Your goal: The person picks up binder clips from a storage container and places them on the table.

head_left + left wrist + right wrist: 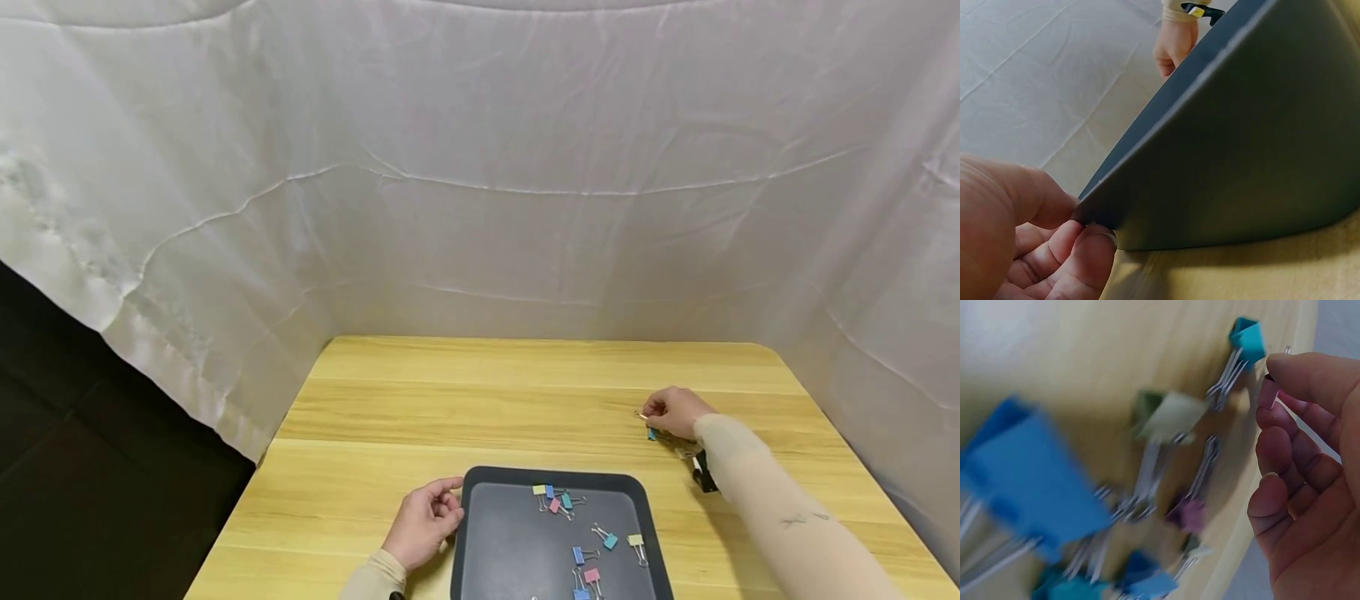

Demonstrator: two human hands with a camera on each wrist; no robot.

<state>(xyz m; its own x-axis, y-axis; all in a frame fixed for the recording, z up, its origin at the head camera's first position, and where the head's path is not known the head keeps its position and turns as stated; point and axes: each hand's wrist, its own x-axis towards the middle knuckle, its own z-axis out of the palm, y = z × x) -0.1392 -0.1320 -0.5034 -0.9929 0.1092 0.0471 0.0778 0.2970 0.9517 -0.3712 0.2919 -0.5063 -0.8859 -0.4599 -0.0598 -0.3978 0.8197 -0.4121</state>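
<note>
My left hand [423, 525] is at the left side of a dark grey tray [468, 542], near its far corner. In the left wrist view its thumb and fingers pinch the tray's edge. Over at the right of the table, my right hand [675, 412] holds a small pink binder clip [1268, 394] between thumb and fingertips. Below that hand, on the wood, lie more binder clips: a teal one [1247, 339], a pale yellow one [1175, 417], a pink one [1188, 514] and a large-looking blue one [1032, 469]. The forearm partly hides this group in the head view.
Several binder clips lie scattered in the tray, among them a yellow clip [636, 541], a teal clip [610, 542] and a pink clip [592, 576]. The wooden table [360, 467] is bordered by a pale hanging curtain [525, 250] at the back and sides.
</note>
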